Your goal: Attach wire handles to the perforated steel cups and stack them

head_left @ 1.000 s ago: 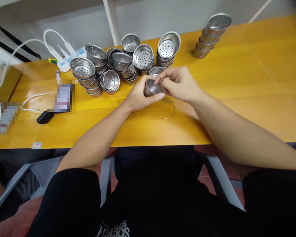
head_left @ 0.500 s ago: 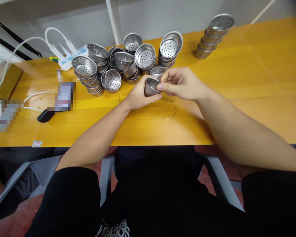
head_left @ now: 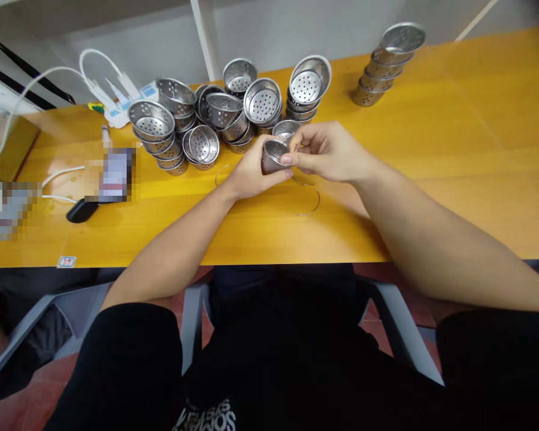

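Observation:
My left hand (head_left: 254, 173) is wrapped round a small metal strainer cup (head_left: 273, 154), its mouth tilted up over the table. At the cup's right rim, the thumb and forefinger of my right hand (head_left: 321, 152) are pressed together; whatever lies between them is too small to make out. A thin curved wire (head_left: 318, 200) shows on the table just below my right hand. Another bit of thin wire (head_left: 216, 175) curves out left of my left hand. Directly behind my hands stands a perforated cup (head_left: 286, 129), partly covered by my right fingers.
Several stacks of perforated metal cups (head_left: 263, 103) crowd the back of the table (head_left: 233, 239). A separate leaning stack (head_left: 379, 69) stands at the back right. To the left are a power strip (head_left: 119, 114) with white cables, a phone (head_left: 115, 173) and a black object (head_left: 81, 211).
Both hands keep almost the same pose at the cup. My right fingertips have shifted very slightly left along its rim; the rest of the table looks the same.

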`<state>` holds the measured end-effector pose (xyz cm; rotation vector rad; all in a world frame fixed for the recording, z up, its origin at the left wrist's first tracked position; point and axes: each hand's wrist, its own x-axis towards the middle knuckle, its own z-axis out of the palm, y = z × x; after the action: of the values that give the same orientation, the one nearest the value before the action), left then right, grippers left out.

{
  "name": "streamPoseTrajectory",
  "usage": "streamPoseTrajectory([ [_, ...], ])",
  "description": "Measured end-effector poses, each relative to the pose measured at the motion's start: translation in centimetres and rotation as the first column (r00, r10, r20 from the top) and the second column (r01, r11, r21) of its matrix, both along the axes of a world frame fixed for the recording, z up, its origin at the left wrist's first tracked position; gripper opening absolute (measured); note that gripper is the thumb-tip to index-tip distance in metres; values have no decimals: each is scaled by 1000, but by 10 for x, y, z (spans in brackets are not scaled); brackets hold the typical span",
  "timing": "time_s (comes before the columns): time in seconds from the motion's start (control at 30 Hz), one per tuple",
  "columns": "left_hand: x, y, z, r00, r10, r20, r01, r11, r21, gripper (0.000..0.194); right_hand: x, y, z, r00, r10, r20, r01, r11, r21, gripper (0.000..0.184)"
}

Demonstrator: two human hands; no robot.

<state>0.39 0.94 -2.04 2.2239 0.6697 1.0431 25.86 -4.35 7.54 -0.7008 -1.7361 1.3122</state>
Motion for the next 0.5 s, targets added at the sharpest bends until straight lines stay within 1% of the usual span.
streamPoseTrajectory([
  [0.13, 0, -1, 1, 1000, -3, 3, 3, 1000, 7, 83, -1, -2, 1, 1000, -2, -11, 2, 1000, -13, 73],
  [0.23, 1, -4, 2, 1000, 10, -7, -10, 1000, -13, 85, 1, -3, 4, 1000, 10, 6, -10, 1000, 8, 72],
  [0.3, 1, -4, 2, 1000, 21, -8, -21, 999, -29, 88, 2, -4, 5, 1000, -4, 29, 3, 1000, 27, 70],
  [0.4, 0, -2, 1, 999, 37, 11, -36, 998, -51, 97, 6, -3, 3, 993, -122, 0, 121, 989, 81, 66],
  [0.5, -2, 3, 0, 998, 62, 16, -60, 995, -78, 105, 10, -1, -2, 977, -214, 0, 212, 967, 144, 53],
])
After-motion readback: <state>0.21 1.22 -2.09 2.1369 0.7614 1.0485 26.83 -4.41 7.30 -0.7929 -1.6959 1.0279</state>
